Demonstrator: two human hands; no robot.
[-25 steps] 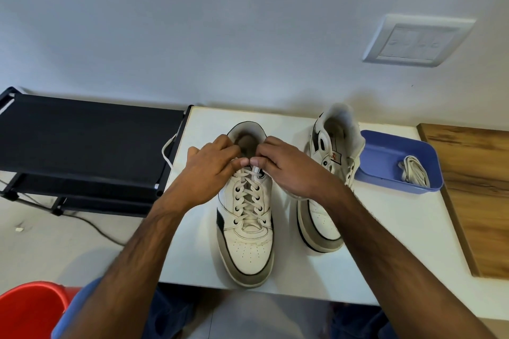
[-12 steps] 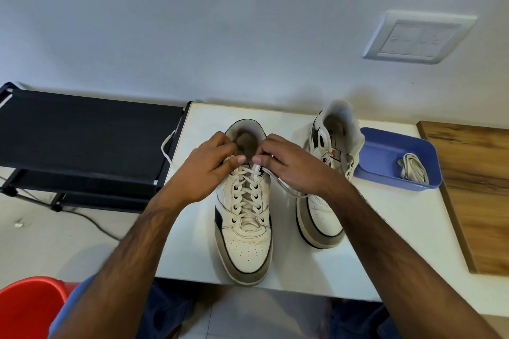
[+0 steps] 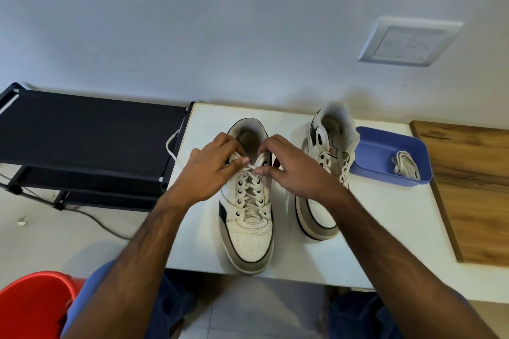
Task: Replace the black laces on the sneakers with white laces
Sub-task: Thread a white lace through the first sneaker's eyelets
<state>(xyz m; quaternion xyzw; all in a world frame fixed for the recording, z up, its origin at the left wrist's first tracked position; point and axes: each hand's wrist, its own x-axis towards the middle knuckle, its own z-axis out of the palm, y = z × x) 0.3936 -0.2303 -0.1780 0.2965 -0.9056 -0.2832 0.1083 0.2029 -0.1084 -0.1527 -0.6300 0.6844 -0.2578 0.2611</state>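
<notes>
While both sets of fingers are working at the top eyelets in the middle of the frame, the left hand (image 3: 209,170) is pinching the white lace (image 3: 249,192) between thumb and forefinger at the left side of the tongue, and the right hand (image 3: 289,168) is pinching the same lace at the right side, its thumb lying just under the topmost crossing. Neither hand is spread; the fingers of each are curling in close round the lace ends, though exactly which eyelet each end is entering is hidden by the knuckles. Beneath them the near sneaker (image 3: 249,231) is standing upright, toe toward the bottom of the frame, and its white lacing is already crossing up through every visible pair of eyelets, so this shoe looks nearly done, with only the top to finish and perhaps a knot to tie. A loose tail of white lace (image 3: 171,146) is trailing off the left edge of the white table (image 3: 385,228). Just to the right, the second sneaker (image 3: 325,170) is showing bare eyelets and no lace, so it is waiting to be threaded. Further right, a bundled white lace (image 3: 406,164) is lying in the blue tray (image 3: 371,151), presumably for that shoe. No black laces are showing anywhere. Roughly half the job seems to remain.
</notes>
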